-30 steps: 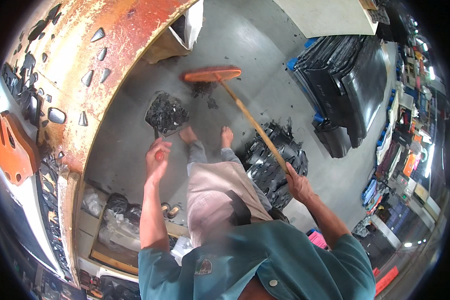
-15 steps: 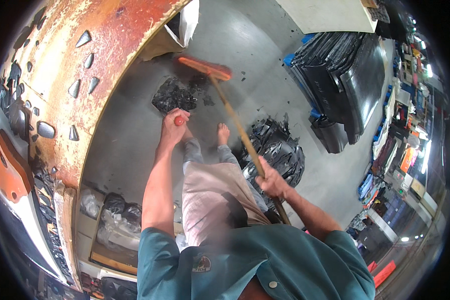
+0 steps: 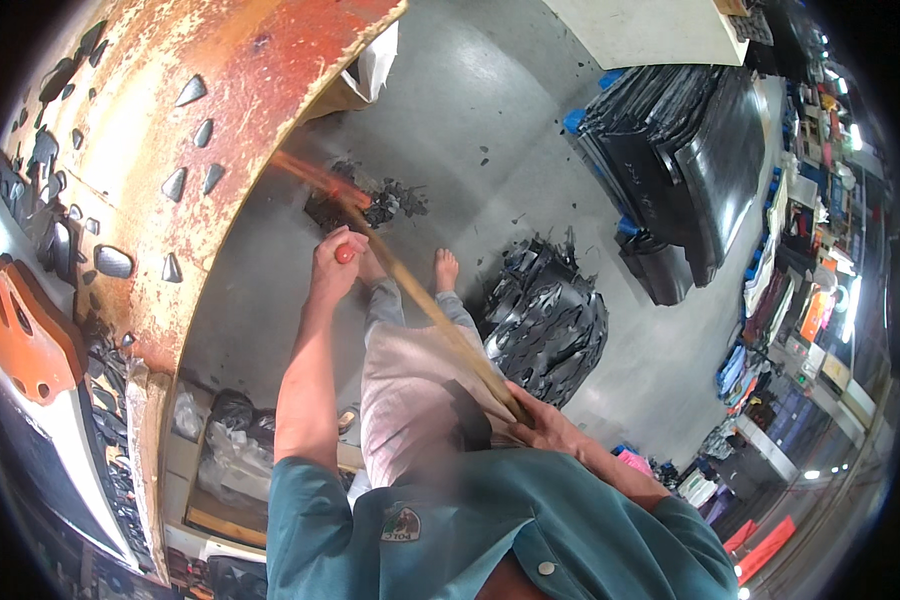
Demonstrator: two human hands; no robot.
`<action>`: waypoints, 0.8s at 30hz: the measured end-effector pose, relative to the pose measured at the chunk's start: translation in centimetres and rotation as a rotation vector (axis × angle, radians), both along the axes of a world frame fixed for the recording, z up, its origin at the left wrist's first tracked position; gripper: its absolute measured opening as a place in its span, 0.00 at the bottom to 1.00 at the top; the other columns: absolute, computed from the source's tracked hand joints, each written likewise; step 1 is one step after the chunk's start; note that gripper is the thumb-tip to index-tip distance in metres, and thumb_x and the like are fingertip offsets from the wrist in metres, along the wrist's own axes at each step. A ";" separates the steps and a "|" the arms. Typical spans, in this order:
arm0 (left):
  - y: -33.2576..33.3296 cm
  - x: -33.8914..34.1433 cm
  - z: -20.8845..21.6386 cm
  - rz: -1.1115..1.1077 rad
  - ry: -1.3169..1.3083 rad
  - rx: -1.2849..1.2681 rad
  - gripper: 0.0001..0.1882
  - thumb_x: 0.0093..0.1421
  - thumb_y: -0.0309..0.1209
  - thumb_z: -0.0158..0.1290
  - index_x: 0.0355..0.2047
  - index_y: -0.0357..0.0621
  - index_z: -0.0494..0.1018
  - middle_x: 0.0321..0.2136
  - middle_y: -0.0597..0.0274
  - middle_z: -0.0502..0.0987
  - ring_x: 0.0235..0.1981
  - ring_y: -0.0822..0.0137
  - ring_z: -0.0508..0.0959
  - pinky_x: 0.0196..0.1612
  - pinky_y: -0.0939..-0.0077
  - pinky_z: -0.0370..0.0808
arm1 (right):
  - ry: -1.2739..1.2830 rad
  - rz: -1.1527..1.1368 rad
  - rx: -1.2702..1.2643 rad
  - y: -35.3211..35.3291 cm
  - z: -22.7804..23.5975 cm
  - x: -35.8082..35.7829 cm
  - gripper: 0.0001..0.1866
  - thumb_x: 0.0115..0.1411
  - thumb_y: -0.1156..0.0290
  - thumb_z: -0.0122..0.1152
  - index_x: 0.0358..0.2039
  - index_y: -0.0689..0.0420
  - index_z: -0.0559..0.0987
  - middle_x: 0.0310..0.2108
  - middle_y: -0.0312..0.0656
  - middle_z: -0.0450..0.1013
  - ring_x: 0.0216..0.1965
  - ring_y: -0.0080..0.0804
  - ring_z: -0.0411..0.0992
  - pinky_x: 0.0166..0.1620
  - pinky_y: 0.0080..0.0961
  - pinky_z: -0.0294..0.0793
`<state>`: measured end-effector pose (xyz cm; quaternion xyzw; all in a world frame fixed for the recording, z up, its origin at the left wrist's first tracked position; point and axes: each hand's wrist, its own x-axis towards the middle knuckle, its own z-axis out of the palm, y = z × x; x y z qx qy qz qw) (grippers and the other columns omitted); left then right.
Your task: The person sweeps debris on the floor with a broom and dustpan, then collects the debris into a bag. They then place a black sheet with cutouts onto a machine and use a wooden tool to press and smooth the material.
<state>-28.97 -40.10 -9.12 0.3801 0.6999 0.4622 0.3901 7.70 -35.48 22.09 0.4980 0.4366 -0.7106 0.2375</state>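
Observation:
My right hand is closed round the wooden stick of a broom, which slants across my lap toward the far left. The broom's orange-red head is smeared by motion and lies over a dark heap of black scraps on the floor. My left hand is wrapped round an upright handle whose round red end points up at me. Below that hand, a dark dustpan shows in part beneath the broom head, with black scraps in it.
A large pile of black offcuts sits right of my bare feet. Stacked black sheets stand farther right. A worn table with black pieces curves along the left, and a white sack stands by its far edge.
The broom head has swung left and nearer, over the dustpan. My right hand has come down and closer to my body, tilting the stick. My left hand has shifted slightly nearer.

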 end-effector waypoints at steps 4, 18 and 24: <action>-3.1 -1.5 2.0 0.025 -0.018 -0.008 0.10 0.57 0.10 0.56 0.29 0.40 0.74 0.36 0.56 0.86 0.49 0.57 0.84 0.69 0.58 0.70 | -0.271 0.125 0.189 0.6 3.2 1.8 0.42 0.69 0.66 0.59 0.78 0.61 0.53 0.69 0.61 0.66 0.71 0.48 0.65 0.71 0.34 0.62; -1.7 -0.5 0.7 -0.174 0.040 -0.050 0.10 0.53 0.09 0.54 0.27 0.39 0.74 0.34 0.57 0.86 0.48 0.51 0.84 0.68 0.54 0.71 | -0.229 -0.288 -0.127 1.9 -2.3 -4.2 0.43 0.67 0.76 0.55 0.80 0.50 0.52 0.30 0.35 0.69 0.25 0.23 0.67 0.28 0.24 0.68; -2.4 -1.3 0.7 -0.130 0.071 -0.007 0.11 0.53 0.09 0.53 0.27 0.40 0.73 0.33 0.57 0.86 0.44 0.51 0.84 0.68 0.55 0.71 | -0.128 -0.324 -0.286 1.9 0.3 -6.1 0.40 0.67 0.78 0.57 0.78 0.57 0.56 0.69 0.40 0.65 0.67 0.28 0.62 0.69 0.26 0.61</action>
